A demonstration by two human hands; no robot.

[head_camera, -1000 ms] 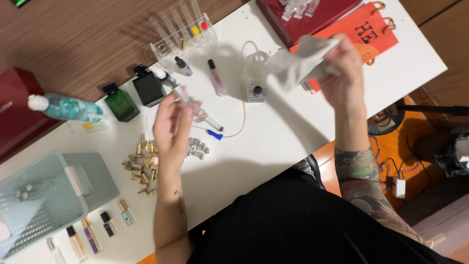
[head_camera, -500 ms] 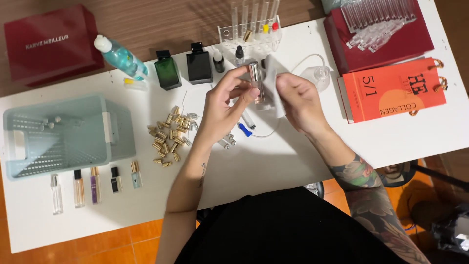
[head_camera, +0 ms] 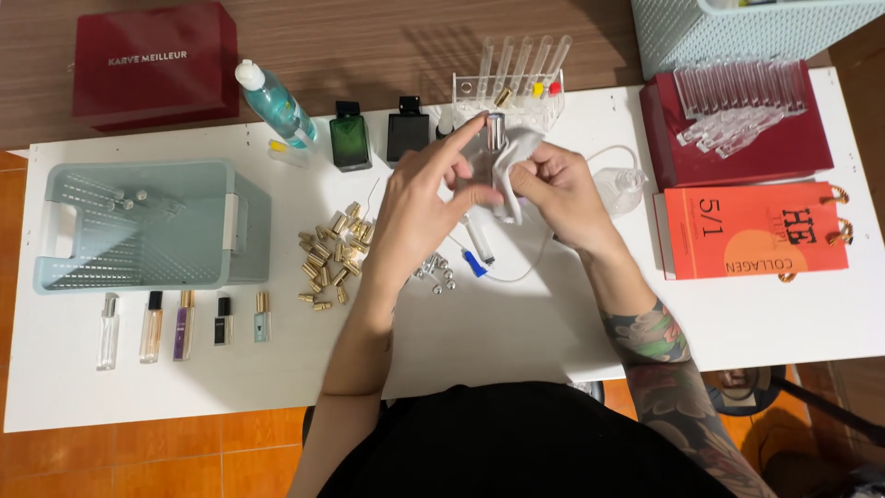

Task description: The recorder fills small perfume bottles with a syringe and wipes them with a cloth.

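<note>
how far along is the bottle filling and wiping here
Looks done: five small capped vials lie in a row at the table's near left, and a few more sit in the pale green basket. In hand: the left hand holds a clear silver-topped bottle while the right hand presses a white cloth to it. Probably left: loose gold caps, silver parts and empty clear tubes on the red box.

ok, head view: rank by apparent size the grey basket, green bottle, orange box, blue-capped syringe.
1. grey basket
2. orange box, not far behind
3. green bottle
4. blue-capped syringe, partly hidden by the left hand, so unsure against the bottle.
</note>
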